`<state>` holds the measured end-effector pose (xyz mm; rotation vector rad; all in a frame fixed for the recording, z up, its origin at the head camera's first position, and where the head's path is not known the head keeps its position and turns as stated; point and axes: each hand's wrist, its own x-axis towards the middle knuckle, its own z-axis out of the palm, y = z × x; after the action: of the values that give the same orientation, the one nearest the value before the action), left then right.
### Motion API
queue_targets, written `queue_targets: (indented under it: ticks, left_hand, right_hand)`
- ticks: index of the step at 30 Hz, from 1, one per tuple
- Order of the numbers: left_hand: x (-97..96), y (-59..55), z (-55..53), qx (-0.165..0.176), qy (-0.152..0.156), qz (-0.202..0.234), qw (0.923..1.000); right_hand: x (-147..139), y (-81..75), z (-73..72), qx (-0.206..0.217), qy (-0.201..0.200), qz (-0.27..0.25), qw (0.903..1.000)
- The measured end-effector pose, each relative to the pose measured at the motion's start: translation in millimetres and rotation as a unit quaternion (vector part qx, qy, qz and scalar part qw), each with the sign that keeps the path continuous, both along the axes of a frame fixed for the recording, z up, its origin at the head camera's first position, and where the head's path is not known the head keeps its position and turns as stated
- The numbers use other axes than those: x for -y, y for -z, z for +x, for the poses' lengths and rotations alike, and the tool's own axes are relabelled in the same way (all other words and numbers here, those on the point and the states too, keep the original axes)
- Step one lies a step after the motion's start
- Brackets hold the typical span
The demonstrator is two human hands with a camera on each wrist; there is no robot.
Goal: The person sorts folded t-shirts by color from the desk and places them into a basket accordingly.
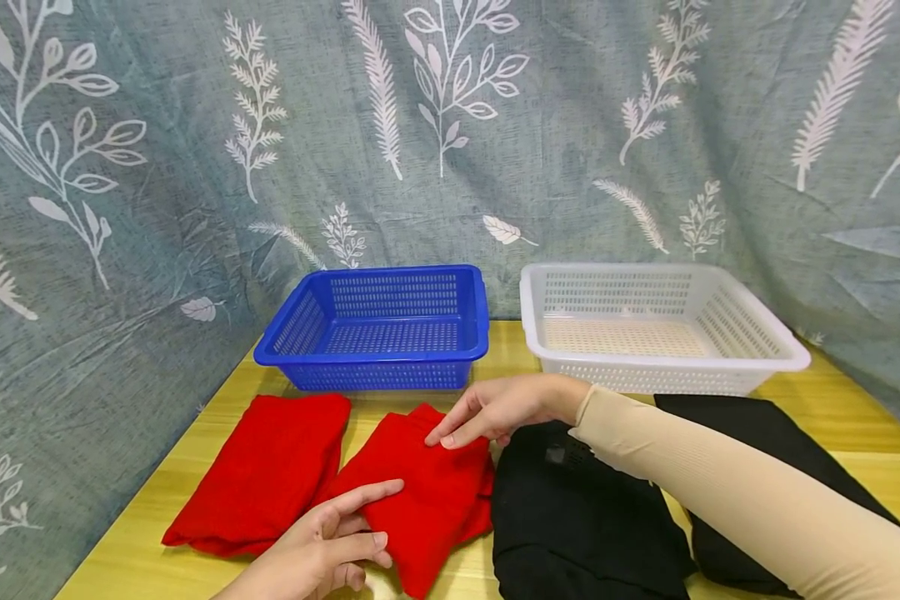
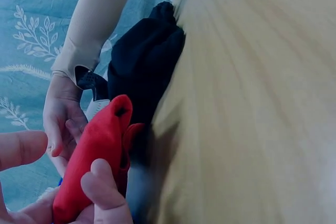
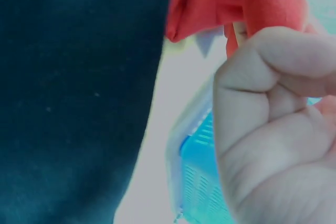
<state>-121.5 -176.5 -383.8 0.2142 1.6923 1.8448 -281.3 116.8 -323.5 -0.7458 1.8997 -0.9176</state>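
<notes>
In the head view a crumpled, folded red cloth (image 1: 427, 492) lies between my two hands, partly raised off the table in the left wrist view. My right hand (image 1: 510, 408) pinches its upper edge from the far side. At its near left edge is my left hand (image 1: 322, 542), with index finger and thumb extended and the other fingers loosely bent. The red cloth (image 2: 92, 156) also shows in front of the left palm. In the right wrist view, the bent fingers of the right hand (image 3: 278, 124) are against the red cloth (image 3: 273, 3).
Another folded red cloth (image 1: 270, 467) lies at the left. To the right are a black cloth (image 1: 577, 517) and a second black cloth (image 1: 750, 433), partly behind the right forearm. A blue basket (image 1: 371, 358) and a white basket (image 1: 660, 364) stand at the back before a patterned curtain (image 1: 450, 200).
</notes>
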Motion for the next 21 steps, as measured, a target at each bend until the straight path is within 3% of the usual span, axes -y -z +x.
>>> queue_targets:
  ticks: [4, 10, 16, 21]
  left_hand:
    - [0.4, -8.6, -0.5, -0.018, 0.006, -0.004, 0.9998]
    - [0.0, -22.8, -0.3, -0.075, 0.003, -0.043, 0.9963]
    - [-2.7, -37.5, -1.1, -0.141, -0.01, -0.083, 0.9865]
    - [-7.9, -51.0, -3.3, -0.165, -0.028, -0.096, 0.9812]
  right_hand:
    - [-3.8, -9.1, 4.5, -0.018, 0.003, -0.008, 0.9998]
    - [-12.3, -25.0, 10.4, -0.045, 0.006, -0.02, 0.9988]
    - [-24.0, -40.4, 18.0, -0.087, 0.008, -0.049, 0.9949]
    - [-33.6, -53.2, 23.7, -0.122, 0.017, -0.06, 0.9905]
